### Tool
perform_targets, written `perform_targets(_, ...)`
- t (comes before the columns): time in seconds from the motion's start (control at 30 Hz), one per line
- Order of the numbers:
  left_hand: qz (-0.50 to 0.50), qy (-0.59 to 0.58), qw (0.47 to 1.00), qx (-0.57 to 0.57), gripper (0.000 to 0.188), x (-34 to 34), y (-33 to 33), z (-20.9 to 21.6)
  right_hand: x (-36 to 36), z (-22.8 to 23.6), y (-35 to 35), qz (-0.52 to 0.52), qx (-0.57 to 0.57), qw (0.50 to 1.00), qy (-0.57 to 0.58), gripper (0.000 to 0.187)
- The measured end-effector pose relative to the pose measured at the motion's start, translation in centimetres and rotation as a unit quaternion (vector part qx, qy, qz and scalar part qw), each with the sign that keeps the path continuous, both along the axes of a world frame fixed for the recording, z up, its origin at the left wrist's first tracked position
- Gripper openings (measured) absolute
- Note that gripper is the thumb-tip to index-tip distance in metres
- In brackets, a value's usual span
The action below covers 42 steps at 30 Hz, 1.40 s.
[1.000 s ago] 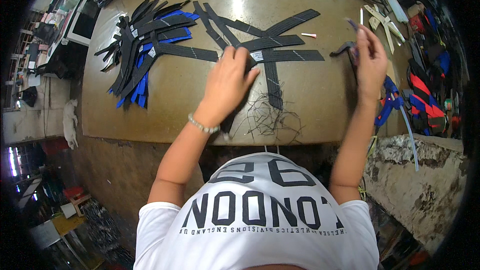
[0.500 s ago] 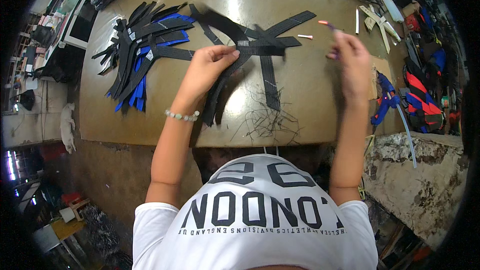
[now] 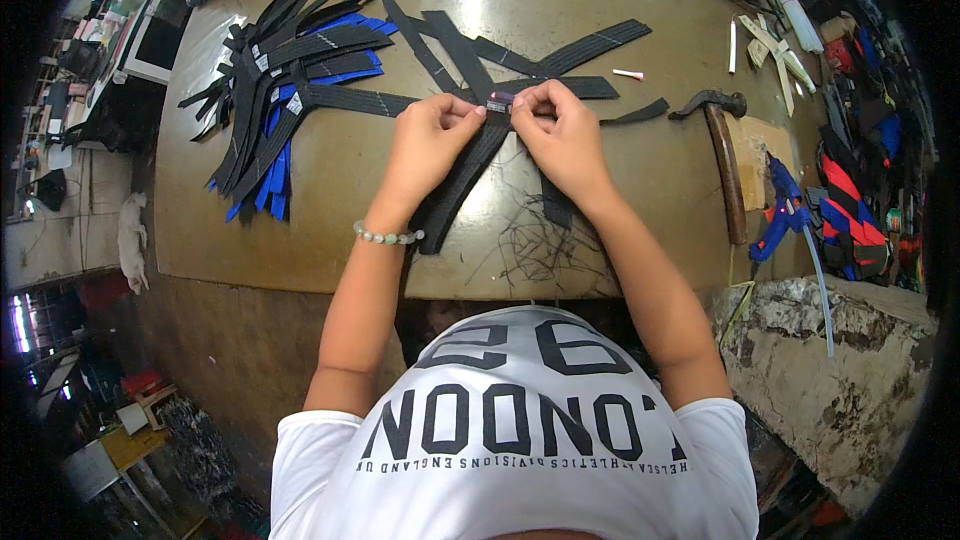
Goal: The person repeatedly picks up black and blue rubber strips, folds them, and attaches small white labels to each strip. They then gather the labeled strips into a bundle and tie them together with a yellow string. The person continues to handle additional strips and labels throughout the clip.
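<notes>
- Left hand [image 3: 428, 145]: thumb and forefinger are pinched together on a black strap [image 3: 465, 175], at the left end of its small label [image 3: 497, 108].
- Right hand [image 3: 562, 140]: fingers are curled and grip a small purple object [image 3: 502, 97] at the label; its kind is too small to tell.
- Black strap: located above the near middle of the table [image 3: 230, 250], between both hands; one strip slants down toward the near edge.
- Further black straps [image 3: 600, 45]: lie beyond the hands, crossing one another.
- Strap pile [image 3: 262, 100]: lies to the left, black pieces over blue strips [image 3: 275, 185].
- Loose black threads [image 3: 555, 250]: lie tangled near the table's near edge.
- Hammer [image 3: 724, 155]: lies to the right, head away from the person, handle toward the person.
- Blue glue gun [image 3: 778, 215]: lies right of the hammer, with a pale rod [image 3: 822, 290] extending past the table edge.
- Small pale tube [image 3: 628, 74]: lies beyond the right hand, near the strap ends.
</notes>
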<state>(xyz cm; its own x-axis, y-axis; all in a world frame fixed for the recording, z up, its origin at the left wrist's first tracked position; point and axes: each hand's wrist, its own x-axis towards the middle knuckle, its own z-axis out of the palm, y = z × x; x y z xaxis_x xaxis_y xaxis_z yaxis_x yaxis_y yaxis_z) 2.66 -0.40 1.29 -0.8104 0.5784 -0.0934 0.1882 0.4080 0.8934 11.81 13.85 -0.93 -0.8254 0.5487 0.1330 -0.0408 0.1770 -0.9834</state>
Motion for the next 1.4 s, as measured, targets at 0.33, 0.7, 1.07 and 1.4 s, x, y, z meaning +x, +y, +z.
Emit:
perform_targets(0.33,0.027,-0.09,0.995,0.04,0.021,0.1,-0.6,-0.7,0.2,0.5,-0.2,0.033,0.123,0.991,-0.026,0.014)
perform_targets(0.7,0.031,-0.056,0.997,0.036,0.021,0.4,-0.5,-0.6,0.0,0.2,-0.4,0.021,0.136,0.99,0.004,0.019)
perform_targets(1.07,0.022,0.142,0.988,-0.063,0.028,1.3,-0.1,0.0,0.1,0.0,-0.6,0.005,0.077,0.997,0.032,0.018)
perform_targets(1.4,0.003,0.088,0.995,-0.053,0.027,0.9,-0.8,0.2,0.1,-0.1,-0.6,0.001,0.122,0.992,0.025,0.019)
